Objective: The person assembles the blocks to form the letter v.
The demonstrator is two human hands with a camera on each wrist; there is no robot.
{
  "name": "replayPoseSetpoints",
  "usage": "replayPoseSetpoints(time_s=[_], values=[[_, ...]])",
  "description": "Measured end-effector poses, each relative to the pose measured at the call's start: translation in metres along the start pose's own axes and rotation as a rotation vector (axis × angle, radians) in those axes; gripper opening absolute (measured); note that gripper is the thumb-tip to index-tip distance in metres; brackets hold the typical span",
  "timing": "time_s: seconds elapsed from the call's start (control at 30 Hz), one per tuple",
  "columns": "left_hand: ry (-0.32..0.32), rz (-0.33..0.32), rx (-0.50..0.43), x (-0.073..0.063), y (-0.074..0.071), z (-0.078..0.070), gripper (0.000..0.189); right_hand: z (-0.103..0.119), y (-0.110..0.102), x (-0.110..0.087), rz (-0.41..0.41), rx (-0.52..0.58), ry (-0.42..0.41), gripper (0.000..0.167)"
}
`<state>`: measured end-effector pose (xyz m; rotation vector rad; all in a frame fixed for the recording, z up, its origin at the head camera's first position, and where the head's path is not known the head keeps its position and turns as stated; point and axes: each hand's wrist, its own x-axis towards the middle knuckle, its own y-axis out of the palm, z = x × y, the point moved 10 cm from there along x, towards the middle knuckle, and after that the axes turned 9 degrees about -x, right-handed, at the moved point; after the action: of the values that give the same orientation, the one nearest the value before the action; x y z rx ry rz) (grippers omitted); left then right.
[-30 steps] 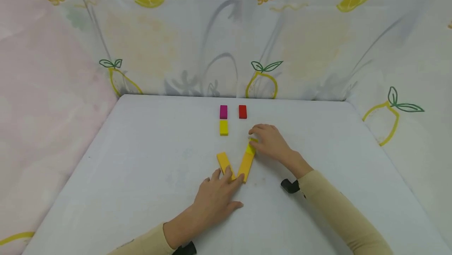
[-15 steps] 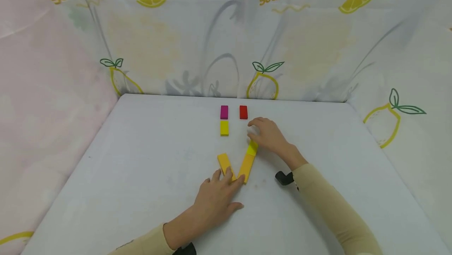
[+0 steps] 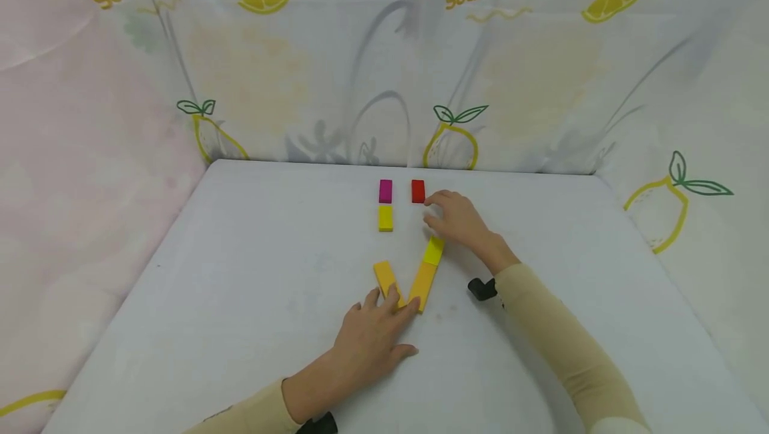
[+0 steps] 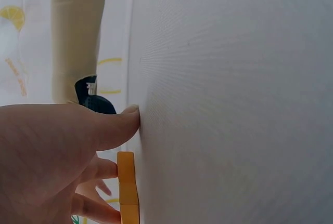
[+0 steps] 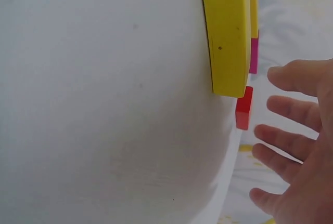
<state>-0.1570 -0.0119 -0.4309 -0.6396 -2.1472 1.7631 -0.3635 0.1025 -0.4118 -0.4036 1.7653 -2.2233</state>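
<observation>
Two orange blocks form a V on the table; the left orange block (image 3: 384, 274) and the right orange block (image 3: 423, 284) nearly meet at their near ends. My left hand (image 3: 371, 339) rests fingertips on those ends, fingers extended, thumb out to the side. A yellow block (image 3: 434, 251) continues the right arm of the V, end to end with the orange one. Beyond it, my right hand (image 3: 459, 222) hovers empty with parted fingers, close to a red block (image 3: 418, 191). In the right wrist view, the fingers (image 5: 286, 141) are spread apart, touching no block.
A second yellow block (image 3: 385, 219) lies end to end with a magenta block (image 3: 385, 191), left of the red one. The white table (image 3: 252, 274) ends at a lemon-printed cloth (image 3: 336, 67) behind. Black wrist devices sit under both forearms.
My right hand has left the yellow block at the V's tip and moved away from me toward the red block. The left hand keeps its place on the orange blocks.
</observation>
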Motion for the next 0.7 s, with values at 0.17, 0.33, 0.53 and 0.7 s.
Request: replayPoseSetpoints(time_s=[0.17, 0.33, 0.53, 0.7], values=[[0.003, -0.007, 0.008, 0.0, 0.0, 0.0, 0.073, -0.005, 0.006, 0.006, 0.044, 0.019, 0.001, 0.038], [0.0, 0.0, 0.0, 0.0, 0.0, 0.0, 0.072, -0.007, 0.007, 0.011, 0.073, 0.06, -0.006, 0.037], [0.001, -0.006, -0.001, 0.0, 0.0, 0.0, 0.073, -0.008, 0.003, 0.017, 0.071, 0.082, -0.028, 0.037], [0.0, -0.009, -0.006, -0.001, 0.0, 0.001, 0.072, -0.01, 0.002, 0.023, 0.063, 0.076, -0.039, 0.039]])
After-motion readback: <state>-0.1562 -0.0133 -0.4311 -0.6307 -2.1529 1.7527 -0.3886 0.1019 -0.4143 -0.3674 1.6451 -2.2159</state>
